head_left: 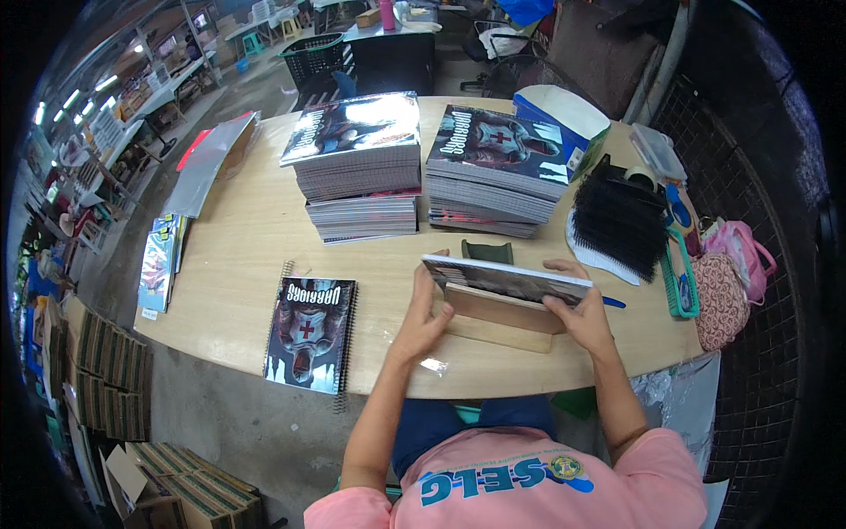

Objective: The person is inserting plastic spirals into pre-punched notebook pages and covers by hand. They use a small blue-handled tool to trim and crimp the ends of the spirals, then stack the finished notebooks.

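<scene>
A glossy-covered book stands on edge in front of me, leaning at a wooden stand. My left hand is closed round the book's left end. Its right end is gripped by my right hand, thumb on the near face. Whether this book has a binding, I cannot tell. Just beyond it sits a dark green curved block. Left of my hands, a spiral-bound notebook with a dark picture cover lies at the table's front edge, apparently on another one.
Two tall stacks of similar books, a left stack and a right stack, stand at the back. Plastic sleeves lie far left. On the right are bristly black combs and a green basket. Cardboard boxes stand on the floor.
</scene>
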{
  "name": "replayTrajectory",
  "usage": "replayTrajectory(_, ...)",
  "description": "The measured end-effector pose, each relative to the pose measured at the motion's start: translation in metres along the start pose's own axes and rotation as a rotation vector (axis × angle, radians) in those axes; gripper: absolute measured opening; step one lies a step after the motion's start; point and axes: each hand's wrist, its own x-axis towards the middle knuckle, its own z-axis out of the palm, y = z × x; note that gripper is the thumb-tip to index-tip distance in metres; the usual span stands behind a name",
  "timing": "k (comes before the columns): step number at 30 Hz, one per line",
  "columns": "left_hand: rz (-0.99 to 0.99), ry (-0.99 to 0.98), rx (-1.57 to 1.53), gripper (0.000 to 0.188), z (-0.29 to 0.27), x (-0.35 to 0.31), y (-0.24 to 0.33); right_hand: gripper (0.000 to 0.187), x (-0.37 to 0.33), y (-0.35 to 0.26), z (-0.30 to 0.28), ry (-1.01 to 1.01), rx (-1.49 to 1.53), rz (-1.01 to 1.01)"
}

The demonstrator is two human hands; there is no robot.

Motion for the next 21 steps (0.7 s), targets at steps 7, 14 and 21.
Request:
replayTrajectory(7, -0.21, 0.164, -0.239, 0.093, 0.035, -0.009, 0.006, 0.092, -0.035, 0.081, 0.038, 0.185, 0.299, -0.104)
replayTrajectory(14, 0.242, 0.529, 0.51, 0.086, 0.039, -0.016, 0.064, 0.025, 0.031, 0.131, -0.086, 0.325, -0.786, 0.039)
replayTrajectory(21, 0.349, -0.035, 0.764, 0.033, 0.088, 0.041, 0.111, 0.022, 0.042, 0.125, -0.087, 0.185, -1.07, -0.119)
